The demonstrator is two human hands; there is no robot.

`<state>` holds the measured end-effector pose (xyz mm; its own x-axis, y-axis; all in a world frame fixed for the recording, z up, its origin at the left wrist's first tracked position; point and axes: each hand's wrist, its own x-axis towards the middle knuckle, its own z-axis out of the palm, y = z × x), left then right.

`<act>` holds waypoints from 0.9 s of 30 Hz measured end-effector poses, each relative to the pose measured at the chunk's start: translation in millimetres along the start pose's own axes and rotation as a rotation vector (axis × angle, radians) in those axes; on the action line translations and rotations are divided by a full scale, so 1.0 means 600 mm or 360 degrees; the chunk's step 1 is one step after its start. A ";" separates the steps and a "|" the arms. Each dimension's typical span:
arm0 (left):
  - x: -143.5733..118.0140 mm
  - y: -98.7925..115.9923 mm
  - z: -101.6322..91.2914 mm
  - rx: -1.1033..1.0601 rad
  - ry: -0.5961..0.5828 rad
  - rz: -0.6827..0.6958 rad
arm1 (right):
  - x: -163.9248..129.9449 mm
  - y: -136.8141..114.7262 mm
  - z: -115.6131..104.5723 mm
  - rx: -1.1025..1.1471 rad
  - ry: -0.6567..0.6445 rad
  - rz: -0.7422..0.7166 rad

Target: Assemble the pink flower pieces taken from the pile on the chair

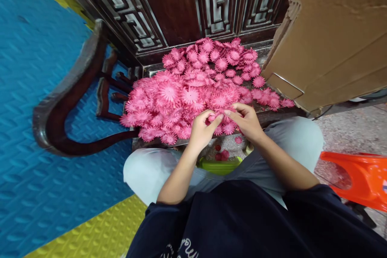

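Observation:
A large heap of pink artificial flower pieces [169,93] with pointed petals covers the dark wooden bench seat [266,117]. At the heap's front edge my left hand [203,126] and my right hand [245,119] meet, thumbs and fingertips pinched close together. Between them is a pink flower piece [222,113], mostly covered by the fingers. Smaller pink flowers [221,63] lie at the back of the heap, and a few trail to the right.
A cardboard box [335,48] stands on the right. The curved wooden armrest [65,100] is at left, over blue foam mats [36,193]. Fallen pink pieces [223,155] lie near a green plastic edge [220,166] between the knees. An orange stool [363,173] stands right.

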<state>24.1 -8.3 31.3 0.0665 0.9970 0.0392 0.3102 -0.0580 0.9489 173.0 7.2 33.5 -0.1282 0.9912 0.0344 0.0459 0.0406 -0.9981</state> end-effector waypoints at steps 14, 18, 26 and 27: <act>0.005 -0.011 0.009 -0.0304 0.0208 -0.0114 | -0.005 0.038 0.029 -0.0136 0.0020 -0.0095; 0.005 -0.014 0.012 -0.0337 0.0165 -0.0159 | -0.007 0.034 0.031 -0.0149 0.0025 -0.0153; 0.008 -0.022 0.009 -0.0326 0.0058 -0.0160 | -0.001 0.023 0.011 -0.0428 -0.0041 -0.0168; 0.008 -0.023 0.010 -0.0295 0.0032 -0.0151 | 0.001 0.022 0.008 -0.0451 -0.0056 -0.0180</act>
<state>25.8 -3.2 16.6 0.0256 0.9985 -0.0484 0.1340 0.0446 0.9900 169.1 7.8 19.9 -0.1823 0.9736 0.1377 0.3034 0.1889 -0.9339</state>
